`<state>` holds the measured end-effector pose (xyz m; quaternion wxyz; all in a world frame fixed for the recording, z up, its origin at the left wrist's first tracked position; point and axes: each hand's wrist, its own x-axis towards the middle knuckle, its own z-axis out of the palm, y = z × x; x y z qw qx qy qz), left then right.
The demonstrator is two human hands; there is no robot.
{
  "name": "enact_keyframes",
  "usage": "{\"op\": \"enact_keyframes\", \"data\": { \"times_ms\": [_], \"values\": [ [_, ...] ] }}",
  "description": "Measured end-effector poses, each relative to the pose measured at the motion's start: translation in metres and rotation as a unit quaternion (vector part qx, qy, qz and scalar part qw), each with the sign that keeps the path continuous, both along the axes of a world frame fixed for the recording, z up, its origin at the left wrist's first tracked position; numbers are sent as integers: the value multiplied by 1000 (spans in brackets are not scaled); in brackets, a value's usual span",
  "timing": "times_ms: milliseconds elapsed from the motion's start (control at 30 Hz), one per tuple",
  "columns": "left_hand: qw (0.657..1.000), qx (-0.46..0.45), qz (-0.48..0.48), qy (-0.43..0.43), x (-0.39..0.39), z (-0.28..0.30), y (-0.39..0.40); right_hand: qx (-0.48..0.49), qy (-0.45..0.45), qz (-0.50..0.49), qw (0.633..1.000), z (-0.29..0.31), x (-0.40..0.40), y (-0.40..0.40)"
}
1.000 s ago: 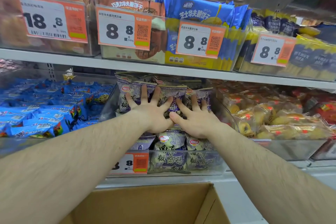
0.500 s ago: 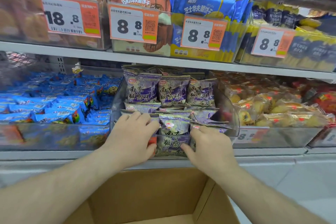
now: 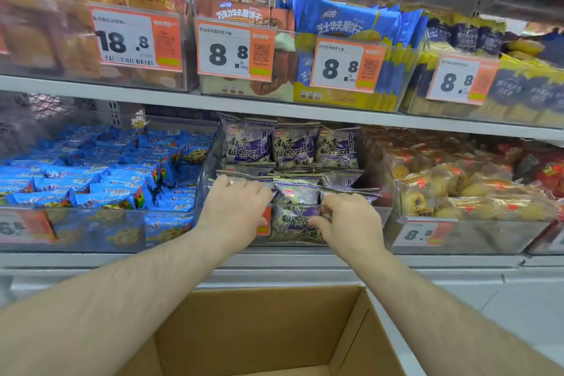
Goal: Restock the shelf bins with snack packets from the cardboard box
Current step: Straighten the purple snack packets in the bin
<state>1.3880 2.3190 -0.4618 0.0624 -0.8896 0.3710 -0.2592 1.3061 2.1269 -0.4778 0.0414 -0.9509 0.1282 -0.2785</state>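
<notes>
A clear middle bin (image 3: pixel 385 213) on the lower shelf holds several purple snack packets (image 3: pixel 293 146), some upright at the back and some lying flat in front. My left hand (image 3: pixel 235 207) grips the bin's front wall at the left, fingers curled over the rim onto the front packets and thumb over the orange price tag. At the right of the same rim my right hand (image 3: pixel 351 220) holds on with curled fingers. The open cardboard box (image 3: pixel 259 330) sits below my arms; the part of its inside that shows holds no packets.
A bin of blue packets (image 3: pixel 91 180) stands to the left, a bin of yellow pastries (image 3: pixel 457 189) to the right. The upper shelf edge (image 3: pixel 274 107) hangs just above the purple packets, with price-tagged bins on it.
My hands pulled back from lying flat on the purple packets to the bin's front rim and curled round it. The view has shifted down, and more of the box shows.
</notes>
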Motion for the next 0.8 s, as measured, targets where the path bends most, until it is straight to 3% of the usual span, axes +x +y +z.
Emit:
{"op": "enact_keyframes", "data": {
  "times_ms": [367, 467, 567, 600, 733, 800],
  "values": [
    [991, -79, -11, 109, -6, -11, 7, -10, 16, -14, 1000, -11, -9, 4],
    [991, -90, -33, 89, -7, -12, 13, -15, 2, 20, 1000, -14, -14, 2],
    [982, -158, -106, -4, 1, -11, 13, -20, -114, 54, 992, -1, -9, -7],
    [979, -170, -111, -10, 3, -4, 9, -10, -103, 49, 993, 8, -2, -10],
    [984, -75, 13, 158, 29, 16, -22, 15, 172, -14, 985, 32, 43, -21],
    [974, -25, 67, 214, 49, 22, -35, 39, 219, -14, 975, 35, 68, -25]
  ]
}}
